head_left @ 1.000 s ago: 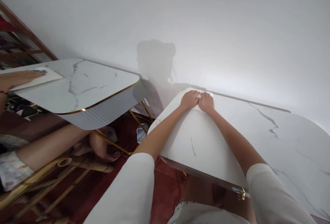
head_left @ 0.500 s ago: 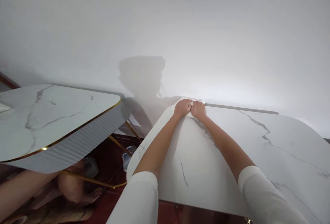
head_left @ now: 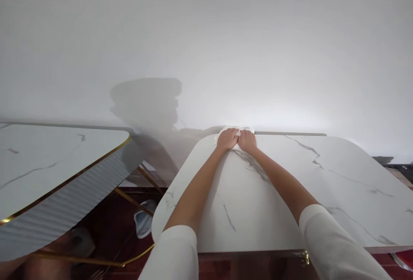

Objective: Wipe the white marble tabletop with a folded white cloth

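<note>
So, the white cloth (head_left: pixel 239 131) was found right at the far edge of the marble surface (head_left: pixel 290 194), dead on 12 o'clock from the person, just where the top met the wall (head_left: pixel 226 35). Both hands were planted on it side by side, thumbs touching: the left hand (head_left: pixel 227 138) on the 9 o'clock half of the cloth and the right hand (head_left: pixel 248 140) on the 3 o'clock half. The fingers of both were kept together and curled down over the cloth, closed on it and pressing it flat to the top, so only a thin white strip could be seen past the knuckles and a bit between the wrists. Both arms were stretched out straight, with white sleeves (head_left: pixel 335 245) pushed up above the elbows. Grey veins were spread through the marble, one of them starting right under the right wrist. A small gold fitting (head_left: pixel 303 256) was spotted under the near edge at about 5 o'clock. Off at 9 o'clock, well apart from the hands, a second marble table (head_left: pixel 48 164) with gold trim and a ribbed side was parked. In the gap between the two tables a pale slipper (head_left: pixel 143 222) was left on the dark red floor (head_left: pixel 106 224). A grey shadow (head_left: pixel 148 103) was thrown on the wall at 11 o'clock.
</note>
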Tool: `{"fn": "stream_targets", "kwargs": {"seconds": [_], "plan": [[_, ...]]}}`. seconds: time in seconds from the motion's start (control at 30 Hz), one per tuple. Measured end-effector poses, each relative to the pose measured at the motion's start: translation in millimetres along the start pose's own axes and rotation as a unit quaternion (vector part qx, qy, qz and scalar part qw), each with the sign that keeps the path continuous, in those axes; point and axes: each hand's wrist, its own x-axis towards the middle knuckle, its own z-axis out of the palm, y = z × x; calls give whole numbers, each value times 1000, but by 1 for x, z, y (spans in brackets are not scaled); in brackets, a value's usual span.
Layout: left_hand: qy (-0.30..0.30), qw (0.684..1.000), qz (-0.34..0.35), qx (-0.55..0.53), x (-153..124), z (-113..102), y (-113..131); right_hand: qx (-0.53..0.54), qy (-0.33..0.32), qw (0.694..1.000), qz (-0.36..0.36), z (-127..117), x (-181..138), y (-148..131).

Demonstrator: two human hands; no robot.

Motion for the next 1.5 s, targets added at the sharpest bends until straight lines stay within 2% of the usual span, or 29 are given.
{"fn": "stream_targets", "kwargs": {"seconds": [0.17,0.43,0.57,0.73,1.03,1.33,1.5], "plan": [[-33,998,28,-38,-6,-10,-3,-9,9,1000,22,-2,-13,-8],[-39,997,47,-40,-23,-13,-3,-19,-7,999,34,-11,-35,-21],[-49,996,50,-46,-34,-18,-5,-9,4,998,64,-14,-50,-34],[-46,997,55,-41,-55,-25,-5,8,19,998,58,-20,-72,-49],[-49,998,47,-11,-126,-52,12,44,8,998,35,-32,-128,-77],[-53,998,33,25,-212,-82,36,52,0,999,-3,-44,-202,-113],[-47,998,19,29,-251,-97,48,71,-43,996,-15,-57,-232,-128]]}}
